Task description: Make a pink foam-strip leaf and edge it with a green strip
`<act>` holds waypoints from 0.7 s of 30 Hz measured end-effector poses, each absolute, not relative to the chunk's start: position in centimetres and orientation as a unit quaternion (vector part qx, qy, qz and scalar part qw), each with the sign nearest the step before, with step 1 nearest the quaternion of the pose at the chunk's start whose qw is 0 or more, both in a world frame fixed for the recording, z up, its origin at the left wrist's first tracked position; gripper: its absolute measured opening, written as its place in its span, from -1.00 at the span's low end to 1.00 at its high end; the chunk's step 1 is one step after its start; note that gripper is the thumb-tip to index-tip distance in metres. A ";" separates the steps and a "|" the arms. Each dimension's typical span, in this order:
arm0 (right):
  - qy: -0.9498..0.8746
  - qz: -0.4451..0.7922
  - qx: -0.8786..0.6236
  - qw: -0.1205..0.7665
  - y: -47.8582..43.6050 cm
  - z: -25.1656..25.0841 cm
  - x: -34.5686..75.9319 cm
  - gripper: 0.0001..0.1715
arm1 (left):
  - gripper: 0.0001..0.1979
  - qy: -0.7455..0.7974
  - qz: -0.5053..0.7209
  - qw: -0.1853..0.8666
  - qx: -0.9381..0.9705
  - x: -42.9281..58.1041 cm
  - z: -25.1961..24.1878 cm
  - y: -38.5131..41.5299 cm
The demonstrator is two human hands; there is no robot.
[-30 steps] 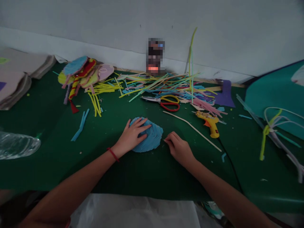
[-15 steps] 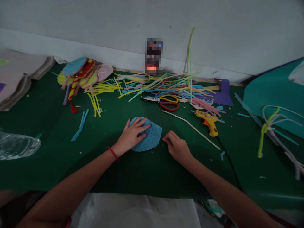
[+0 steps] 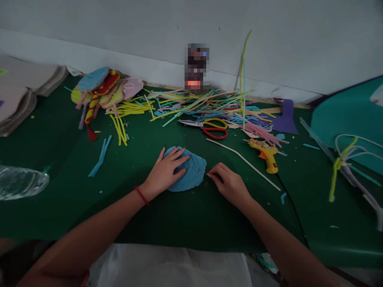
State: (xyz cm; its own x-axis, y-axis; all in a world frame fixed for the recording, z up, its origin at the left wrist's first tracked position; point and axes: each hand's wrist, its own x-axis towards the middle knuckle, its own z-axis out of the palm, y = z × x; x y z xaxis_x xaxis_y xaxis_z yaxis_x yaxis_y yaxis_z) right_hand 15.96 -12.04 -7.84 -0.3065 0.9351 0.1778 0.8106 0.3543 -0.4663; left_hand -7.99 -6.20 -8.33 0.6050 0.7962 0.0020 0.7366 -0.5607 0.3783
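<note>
A blue leaf-shaped piece made of foam strips [image 3: 193, 173] lies on the green table [image 3: 60, 199]. My left hand [image 3: 166, 171] lies flat on its left half with fingers spread, a red thread round the wrist. My right hand [image 3: 229, 184] rests just right of the leaf, fingers curled and pinched at the leaf's right edge; whether anything is between the fingertips is not visible.
Scissors with red and yellow handles [image 3: 209, 127], a yellow glue gun [image 3: 265, 153] with its black cord, a long pale strip [image 3: 242, 159], a heap of coloured strips [image 3: 209, 105], finished coloured shapes [image 3: 101, 89], a plastic bottle [image 3: 20, 181] at left, teal sheet [image 3: 347, 119] at right.
Both hands stay at the blue leaf almost unmoved; the view shifts slightly.
</note>
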 end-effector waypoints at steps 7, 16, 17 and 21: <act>-0.796 0.135 -0.559 0.187 -11.8 -7.6 16.6 -0.83 | -0.47 0.416 0.052 0.145 0.896 -8.3 -8.4 -6.7; -0.820 0.073 -0.546 0.156 -12.2 -8.4 16.4 -0.74 | -0.50 0.419 0.065 0.118 0.898 -7.9 -8.6 -7.3; -0.823 0.060 -0.545 0.149 -12.4 -8.5 16.3 -0.73 | -0.50 0.420 0.064 0.118 0.898 -7.8 -8.6 -7.3; -0.832 0.004 -0.539 0.130 -13.2 -8.3 15.6 -0.71 | -0.51 0.419 0.060 0.116 0.898 -7.7 -8.4 -7.3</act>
